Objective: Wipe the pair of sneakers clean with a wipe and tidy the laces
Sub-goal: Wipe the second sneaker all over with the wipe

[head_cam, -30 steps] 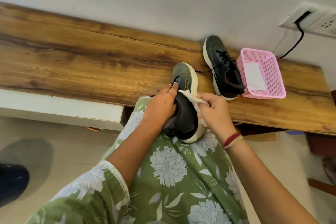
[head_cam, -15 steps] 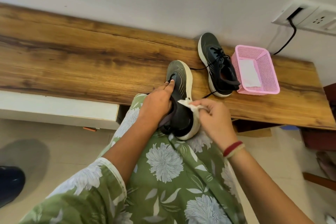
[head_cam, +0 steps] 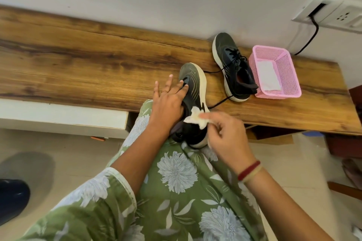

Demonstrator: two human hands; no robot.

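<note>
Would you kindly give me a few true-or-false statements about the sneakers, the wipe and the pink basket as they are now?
1. The right hand pinches a crumpled white wipe at the near sneaker. True.
2. The far sneaker stands on the wooden bench beside the pink basket, its laces loose. True.
3. The pink basket is empty. False: a white sheet lies in it.
4. Only one hand is at the near sneaker. False: the left hand rests on it too, fingers straight.
</note>
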